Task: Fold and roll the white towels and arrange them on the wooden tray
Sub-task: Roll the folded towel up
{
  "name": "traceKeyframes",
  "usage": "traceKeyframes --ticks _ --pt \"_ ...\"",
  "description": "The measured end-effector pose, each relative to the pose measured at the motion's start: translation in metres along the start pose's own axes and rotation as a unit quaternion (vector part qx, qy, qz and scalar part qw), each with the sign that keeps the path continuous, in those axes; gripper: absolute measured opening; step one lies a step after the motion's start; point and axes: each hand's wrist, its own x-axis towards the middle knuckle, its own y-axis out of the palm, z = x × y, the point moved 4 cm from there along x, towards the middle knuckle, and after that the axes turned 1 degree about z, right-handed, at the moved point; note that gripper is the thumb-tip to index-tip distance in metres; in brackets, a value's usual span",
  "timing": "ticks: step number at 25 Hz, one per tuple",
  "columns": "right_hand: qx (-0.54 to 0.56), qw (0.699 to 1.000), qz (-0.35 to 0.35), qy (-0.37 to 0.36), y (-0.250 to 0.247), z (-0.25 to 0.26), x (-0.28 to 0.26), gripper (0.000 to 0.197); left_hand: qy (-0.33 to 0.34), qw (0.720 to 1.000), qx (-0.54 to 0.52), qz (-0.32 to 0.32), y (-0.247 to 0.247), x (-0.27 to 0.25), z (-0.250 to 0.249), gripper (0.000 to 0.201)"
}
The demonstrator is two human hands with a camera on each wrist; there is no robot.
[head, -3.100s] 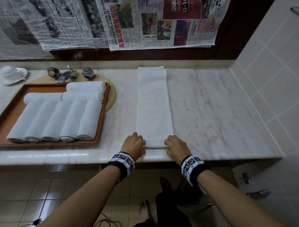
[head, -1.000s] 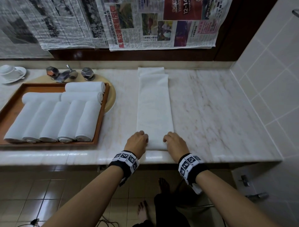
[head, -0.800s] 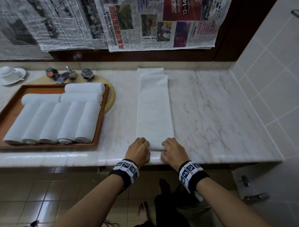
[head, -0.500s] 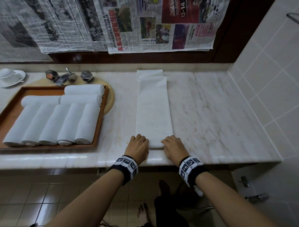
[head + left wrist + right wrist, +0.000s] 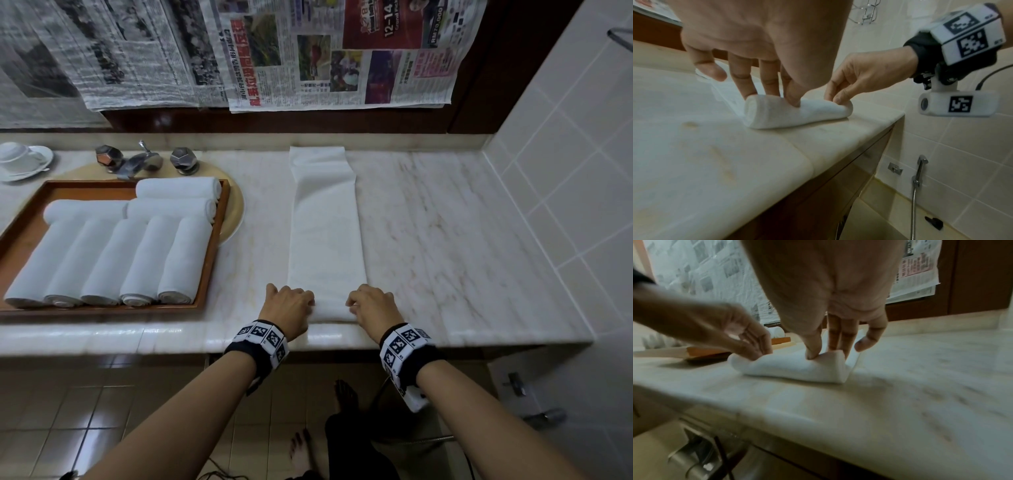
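Pinched at both ends by the left hand (image 5: 290, 310) and right hand (image 5: 373, 308), the towel (image 5: 327, 240) is being rolled from the counter (image 5: 462, 240) edge; even forward pressure seems needed before it joins the tray (image 5: 215, 246).

Bathroom, marble vanity counter (image 5: 445, 240), faucet (image 5: 138, 164), tiled wall (image 5: 565, 137), bidet sprayer (image 5: 917, 172)
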Motion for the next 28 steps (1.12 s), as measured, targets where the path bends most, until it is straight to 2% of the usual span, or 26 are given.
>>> traceKeyframes --ticks 2,7,10,13,15,19,23,26,28 --pt "-0.002 0.998 -0.054 -0.025 0.003 0.009 0.000 0.019 -0.003 0.999 -0.020 -0.029 -0.003 0.004 -0.003 0.021" --pt "0.017 0.991 -0.106 -0.084 0.014 0.025 -0.012 0.013 -0.001 0.994 -0.103 -0.046 0.007 0.000 -0.015 0.022" --pt "-0.015 0.992 -0.074 -0.101 0.020 0.023 -0.010 0.032 0.024 0.990 -0.124 -0.064 0.011 -0.004 -0.017 0.023" --pt "-0.053 0.989 -0.087 -0.109 0.017 0.023 -0.002 0.030 0.048 0.993 -0.086 -0.060 0.010 0.000 -0.015 0.013" --pt "-0.074 0.991 -0.055 -0.094 0.012 0.022 0.000 0.026 0.067 0.996 -0.041 -0.046 0.011 0.002 -0.013 0.021" --pt "-0.116 0.989 -0.008 -0.091 0.010 0.014 -0.003 0.046 0.076 0.997 -0.006 -0.028 0.014 0.000 -0.010 0.029" --pt "-0.105 0.989 -0.046 -0.098 0.011 0.023 -0.010 0.039 0.057 0.998 0.014 0.013 0.015 -0.002 -0.014 0.044" --pt "-0.094 0.987 -0.061 -0.119 0.021 0.027 -0.014 0.038 0.044 0.998 0.046 0.015 0.010 0.005 -0.017 0.041" --pt "-0.073 0.989 -0.058 -0.116 0.019 0.027 -0.009 0.038 0.044 0.999 0.029 0.005 0.005 0.007 -0.020 0.034"
